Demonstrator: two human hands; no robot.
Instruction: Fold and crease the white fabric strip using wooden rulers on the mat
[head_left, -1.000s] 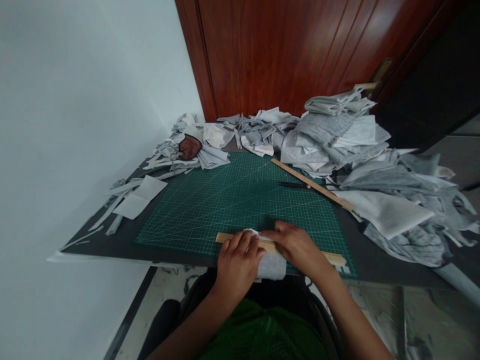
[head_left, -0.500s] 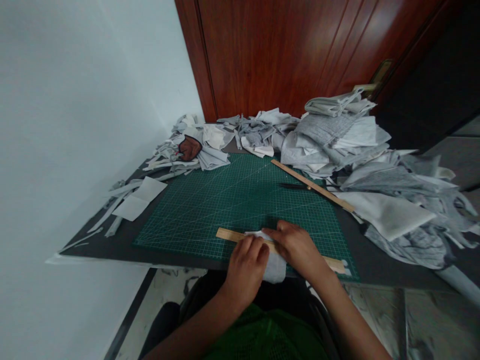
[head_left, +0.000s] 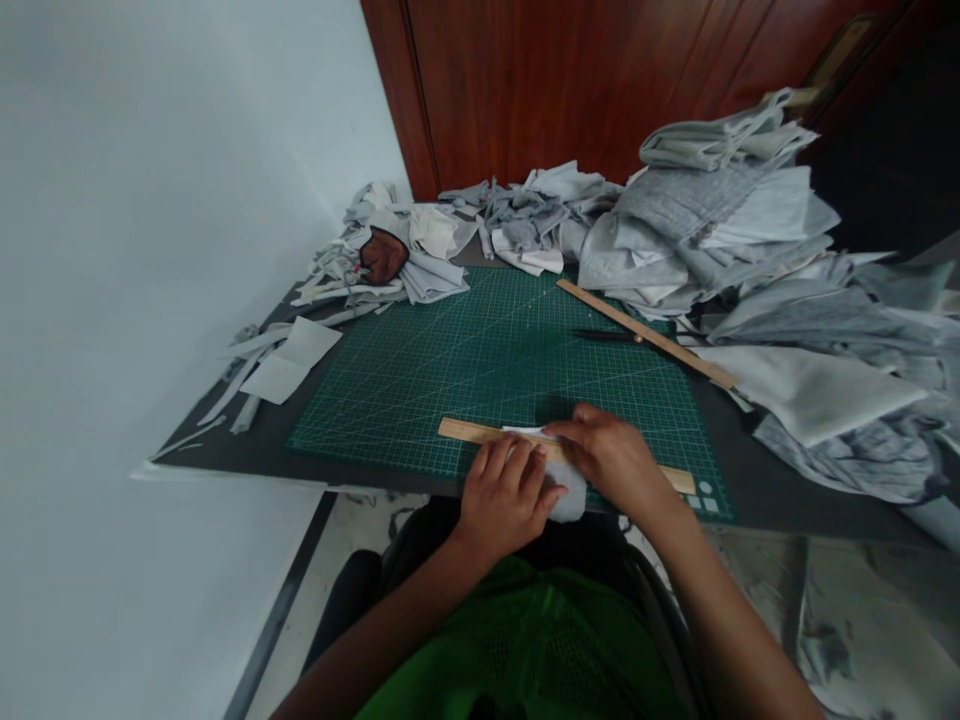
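Gray fabric piece (head_left: pixel 568 496): lies at five o'clock on the green cutting mat (head_left: pixel 405 375), partly under the near wooden ruler (head_left: pixel 466 431); its lower end shows on my side of the stick, and a pale edge peeks out beyond it.
Left hand (head_left: pixel 504 492): loosely spread, fingertips down on the ruler and cloth, thumb held apart toward three o'clock; it presses rather than clasps.
Right hand (head_left: pixel 609 452): index finger stretched toward nine o'clock at the fabric's far edge, other fingers curled; whether it pinches the cloth I cannot tell.
Far wooden ruler (head_left: pixel 646 334): slants at two o'clock, crossing the black scissors (head_left: pixel 601 334).
Gray cloth heap (head_left: pixel 679 215): stacked beyond the mat at one o'clock, before the reddish door (head_left: pixel 517 90).
Black-edged brown piece (head_left: pixel 385 257): among pale scraps at ten o'clock.
Pale creased sheet (head_left: pixel 292 360): at nine o'clock, just beside the mat.
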